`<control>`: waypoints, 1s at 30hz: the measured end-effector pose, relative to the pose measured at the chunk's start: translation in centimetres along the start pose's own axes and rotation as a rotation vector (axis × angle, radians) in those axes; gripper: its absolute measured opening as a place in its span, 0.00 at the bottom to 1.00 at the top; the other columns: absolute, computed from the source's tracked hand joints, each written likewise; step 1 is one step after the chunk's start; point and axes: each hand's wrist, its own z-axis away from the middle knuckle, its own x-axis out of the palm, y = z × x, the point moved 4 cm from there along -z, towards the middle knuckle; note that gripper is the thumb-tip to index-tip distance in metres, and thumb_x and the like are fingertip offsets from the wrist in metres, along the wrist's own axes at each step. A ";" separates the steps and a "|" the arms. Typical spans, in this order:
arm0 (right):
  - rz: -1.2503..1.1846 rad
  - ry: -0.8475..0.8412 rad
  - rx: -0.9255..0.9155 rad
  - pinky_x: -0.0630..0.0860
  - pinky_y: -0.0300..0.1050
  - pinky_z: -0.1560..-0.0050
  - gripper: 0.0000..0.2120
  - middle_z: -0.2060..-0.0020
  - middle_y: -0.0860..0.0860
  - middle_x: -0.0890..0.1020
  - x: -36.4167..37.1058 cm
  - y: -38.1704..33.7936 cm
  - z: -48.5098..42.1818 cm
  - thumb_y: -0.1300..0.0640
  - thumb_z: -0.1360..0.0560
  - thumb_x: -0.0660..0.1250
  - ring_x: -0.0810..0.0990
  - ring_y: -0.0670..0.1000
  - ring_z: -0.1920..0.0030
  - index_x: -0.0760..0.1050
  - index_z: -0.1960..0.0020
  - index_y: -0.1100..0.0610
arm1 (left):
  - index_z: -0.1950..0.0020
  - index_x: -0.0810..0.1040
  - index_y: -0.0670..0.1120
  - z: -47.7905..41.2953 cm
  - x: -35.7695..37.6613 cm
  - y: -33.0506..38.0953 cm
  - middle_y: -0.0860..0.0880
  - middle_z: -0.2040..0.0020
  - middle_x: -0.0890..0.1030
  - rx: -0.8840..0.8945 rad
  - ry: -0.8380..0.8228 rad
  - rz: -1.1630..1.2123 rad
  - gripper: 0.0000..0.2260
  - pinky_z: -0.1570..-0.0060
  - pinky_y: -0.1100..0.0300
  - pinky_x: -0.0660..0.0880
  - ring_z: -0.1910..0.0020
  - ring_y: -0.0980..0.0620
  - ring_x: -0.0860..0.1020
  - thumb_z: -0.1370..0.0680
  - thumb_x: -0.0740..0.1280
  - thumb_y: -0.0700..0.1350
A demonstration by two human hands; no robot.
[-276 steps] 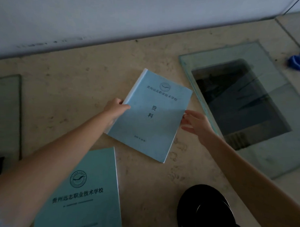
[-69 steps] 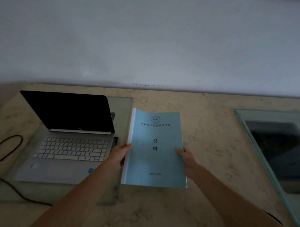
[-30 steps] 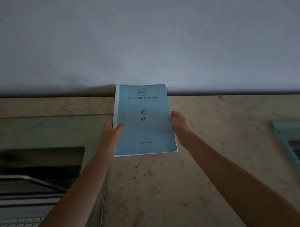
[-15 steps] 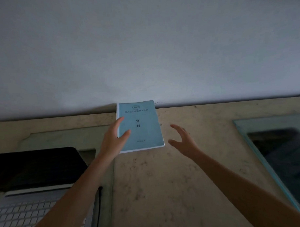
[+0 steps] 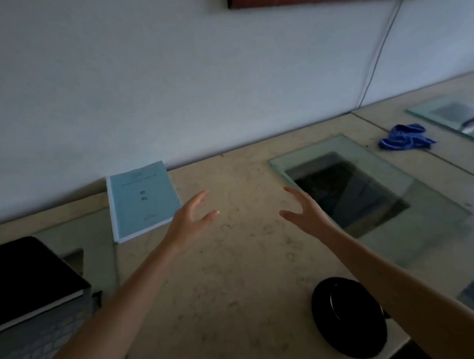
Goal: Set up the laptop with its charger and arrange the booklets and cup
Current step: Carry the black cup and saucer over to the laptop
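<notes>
Dim room; pale wall (image 5: 173, 87) above a beige stone counter (image 5: 233, 273) with glass panels let into it, one to the right over a dark opening (image 5: 365, 191).

Laptop (image 5: 30, 283) at the left edge, lid up, screen dark, keyboard just in view. Its charger is not visible here, so cannot tell whether it is plugged in.

One blue booklet (image 5: 142, 201) lies flat at the back of the counter, top edge touching or nearly touching the wall, just right of the laptop. Looks placed. A second bluish shape sits at the right frame edge behind the forearm, too blurred to name.

Black cup (image 5: 348, 315), near front edge, right side, beneath the right forearm. Judged not yet arranged.

Blue cloth (image 5: 405, 140) bunched far right, well apart.

Left hand (image 5: 190, 221): spread wide, empty, raised over the counter near the booklet's lower right corner, not touching it.

Right hand (image 5: 304, 210): spread wide, empty, over bare counter beside the glass panel.

Estimate: one booklet done; cup and any other booklet remain.
</notes>
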 end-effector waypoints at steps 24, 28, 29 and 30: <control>-0.795 0.076 0.858 0.80 0.54 0.49 0.28 0.39 0.49 0.76 -2.1 20.1 23.2 0.47 0.28 0.71 0.76 0.48 0.44 0.66 0.32 0.49 | 0.33 0.69 0.38 6.6 31.4 2.8 0.39 0.34 0.73 -0.336 -0.749 0.092 0.20 0.34 0.51 0.68 0.34 0.42 0.71 0.24 0.68 0.39; -0.832 0.089 0.855 0.82 0.49 0.58 0.26 0.42 0.51 0.76 -0.8 19.9 22.2 0.52 0.30 0.74 0.79 0.48 0.50 0.67 0.37 0.49 | 0.35 0.70 0.38 6.7 31.6 2.3 0.39 0.37 0.75 -0.412 -0.758 0.087 0.19 0.39 0.52 0.71 0.39 0.43 0.75 0.25 0.67 0.36; -0.817 0.099 0.851 0.82 0.48 0.60 0.26 0.42 0.52 0.76 -0.5 20.0 22.0 0.53 0.31 0.75 0.79 0.48 0.50 0.67 0.38 0.49 | 0.37 0.72 0.40 6.9 31.5 2.1 0.40 0.39 0.76 -0.442 -0.749 0.103 0.16 0.44 0.54 0.73 0.43 0.45 0.76 0.25 0.66 0.36; -0.792 0.104 0.843 0.82 0.48 0.59 0.27 0.41 0.53 0.75 -0.3 20.2 21.8 0.54 0.32 0.76 0.80 0.50 0.49 0.66 0.38 0.49 | 0.40 0.73 0.43 7.1 31.4 2.0 0.40 0.42 0.77 -0.466 -0.732 0.124 0.14 0.48 0.55 0.73 0.46 0.46 0.77 0.25 0.66 0.35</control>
